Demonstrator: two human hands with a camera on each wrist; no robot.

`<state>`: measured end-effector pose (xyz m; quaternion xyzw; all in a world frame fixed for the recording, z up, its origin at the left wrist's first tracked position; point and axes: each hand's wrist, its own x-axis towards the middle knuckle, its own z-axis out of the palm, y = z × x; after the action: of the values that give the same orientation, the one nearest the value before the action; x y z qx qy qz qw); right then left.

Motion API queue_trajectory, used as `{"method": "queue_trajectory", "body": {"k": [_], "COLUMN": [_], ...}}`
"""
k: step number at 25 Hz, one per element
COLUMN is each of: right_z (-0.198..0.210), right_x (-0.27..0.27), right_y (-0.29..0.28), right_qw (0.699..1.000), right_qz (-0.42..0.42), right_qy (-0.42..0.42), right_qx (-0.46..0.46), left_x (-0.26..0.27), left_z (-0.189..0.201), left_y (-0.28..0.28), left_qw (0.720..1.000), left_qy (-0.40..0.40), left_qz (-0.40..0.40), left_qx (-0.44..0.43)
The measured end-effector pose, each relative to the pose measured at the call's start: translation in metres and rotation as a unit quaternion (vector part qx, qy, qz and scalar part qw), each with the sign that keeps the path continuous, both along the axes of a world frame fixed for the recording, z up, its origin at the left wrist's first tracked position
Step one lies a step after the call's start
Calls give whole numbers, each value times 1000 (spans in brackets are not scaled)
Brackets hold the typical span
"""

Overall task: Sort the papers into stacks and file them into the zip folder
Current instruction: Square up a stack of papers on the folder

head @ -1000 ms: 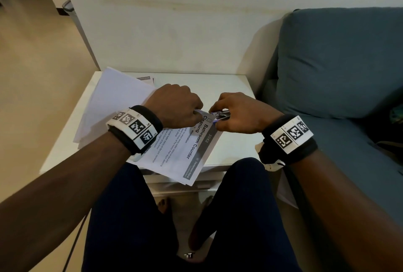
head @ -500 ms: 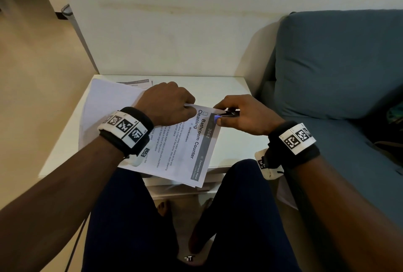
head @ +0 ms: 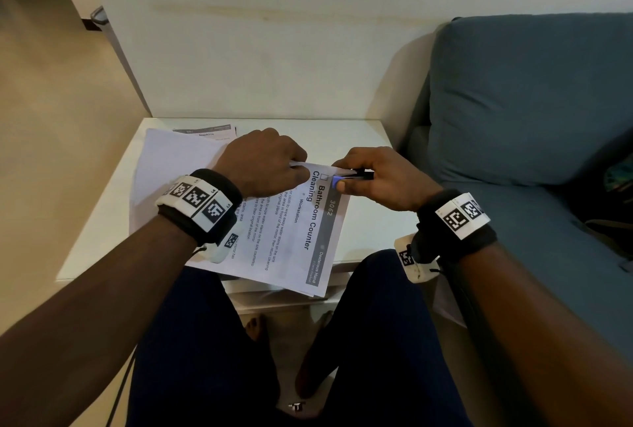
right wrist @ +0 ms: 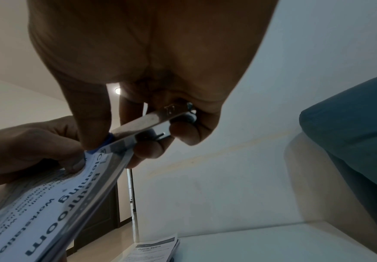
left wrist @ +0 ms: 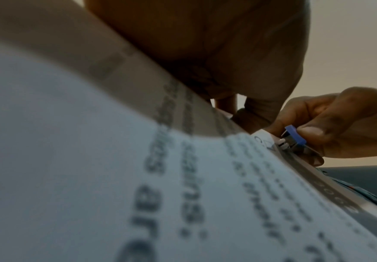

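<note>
A stack of printed papers (head: 294,241) headed "Bathroom Counter Cleaning" is held just above the white table (head: 102,217). My left hand (head: 270,162) grips the stack's far edge with curled fingers. My right hand (head: 373,176) squeezes a small metal stapler (head: 356,174) with a blue tip over the stack's top corner. The stapler (left wrist: 292,140) bites the corner of the papers (left wrist: 183,195) in the left wrist view. In the right wrist view the stapler (right wrist: 151,122) sits between thumb and fingers, on the papers (right wrist: 55,200). No zip folder is in view.
A second stack headed "Napkins" (head: 209,132) lies at the table's back left, also seen as papers (right wrist: 158,248) in the right wrist view. A blue-grey sofa (head: 531,111) stands at the right. A wall is behind the table. My knees are under the front edge.
Both hands and the stack have shifted slightly; the sheets now hang flatter and further over the front edge. The stapler stays on the top corner.
</note>
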<state>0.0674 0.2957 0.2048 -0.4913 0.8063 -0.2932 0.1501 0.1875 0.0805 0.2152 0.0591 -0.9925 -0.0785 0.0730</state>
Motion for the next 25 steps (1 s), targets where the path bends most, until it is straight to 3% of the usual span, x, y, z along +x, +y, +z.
{"method": "queue_trajectory", "body": {"k": [16,25], "right_z": [-8,-15], "right_x": [-4,-7], "right_y": [-1,1], "right_qw": [1000,996], "right_qz": [6,-19], "right_qy": [-2,-81], "right_qx": [-23,-45], "left_x": [-2,-8], "left_z": [-5,-18], "left_y": [0,-8], "left_qw": [1000,998], "left_qy": [6,41], "left_qz": [-4,-16], "left_qx": [0,41]}}
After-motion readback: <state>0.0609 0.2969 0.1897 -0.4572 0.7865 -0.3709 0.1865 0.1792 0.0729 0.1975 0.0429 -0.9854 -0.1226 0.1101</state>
